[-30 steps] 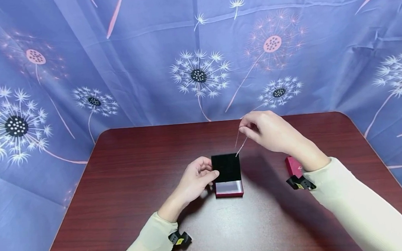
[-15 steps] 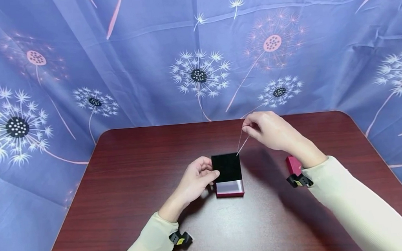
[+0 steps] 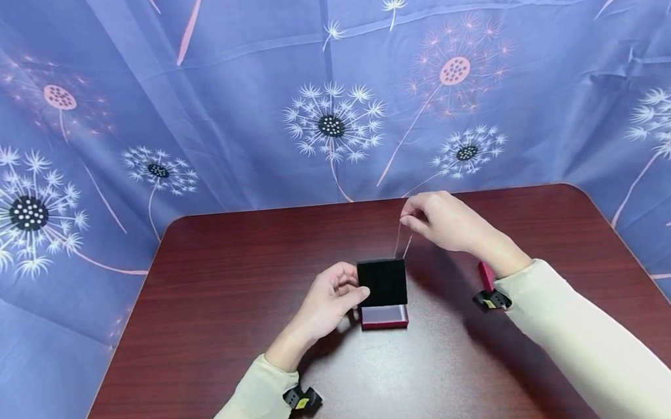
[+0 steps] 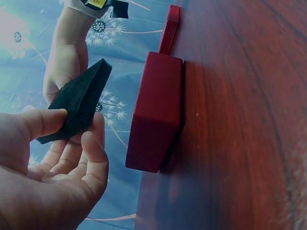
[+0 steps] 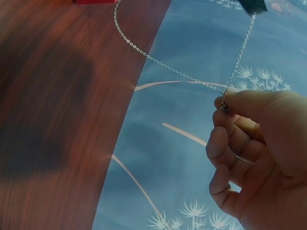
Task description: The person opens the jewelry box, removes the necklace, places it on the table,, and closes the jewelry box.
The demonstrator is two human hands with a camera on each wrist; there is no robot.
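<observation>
Left hand (image 3: pixel 331 302) and right hand (image 3: pixel 445 220) above a dark red table (image 3: pixel 228 270). The left hand pinches a black pad (image 3: pixel 384 283) by its side edge, the thumb on one face and bent fingers on the other. The pad is tilted in the air; in the head view it overlaps the far part of a red box (image 3: pixel 385 324), whose pale interior shows at the near end. The right hand, higher and farther from the person, holds a thin silver chain (image 5: pixel 165 66) between the tips of thumb and index finger, the remaining fingers loosely bent. Two strands descend from this pinch to the pad's far edge; their lower course is hidden in the head view. A red piece (image 3: pixel 486 276) lies on the table, partly covered by the right sleeve (image 3: pixel 581 328). Behind, a blue cloth (image 3: pixel 233 112) bears printed dandelions.
</observation>
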